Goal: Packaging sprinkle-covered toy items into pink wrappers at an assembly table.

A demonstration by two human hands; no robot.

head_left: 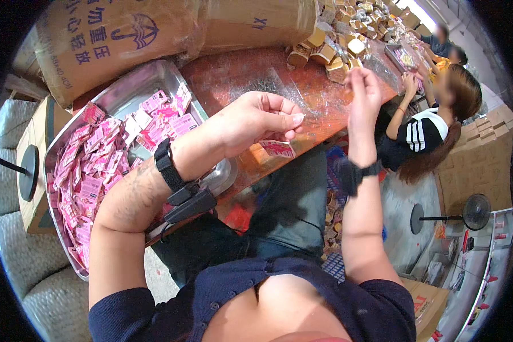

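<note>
My left hand (265,122) hovers above the red-brown table, its thumb and fingers closed in a pinch. Whatever is between the fingertips, if anything, is too small to make out. Just beneath it, at the table's front edge, lies a pink printed card (278,149). My right hand (363,94) is raised to the right of it, fingers curled together near the gold boxes; its contents do not show. Left of my left forearm stands a metal tray (128,85) heaped with small pink cards (91,188). Both wrists wear black straps.
Large cardboard boxes (239,25) stand behind the tray. Gold-and-white small boxes (325,54) pile up at the table's far right. Clear plastic film (256,82) lies on the table (216,71). Co-workers sit on the right; the nearest wears a black-and-white top (422,137).
</note>
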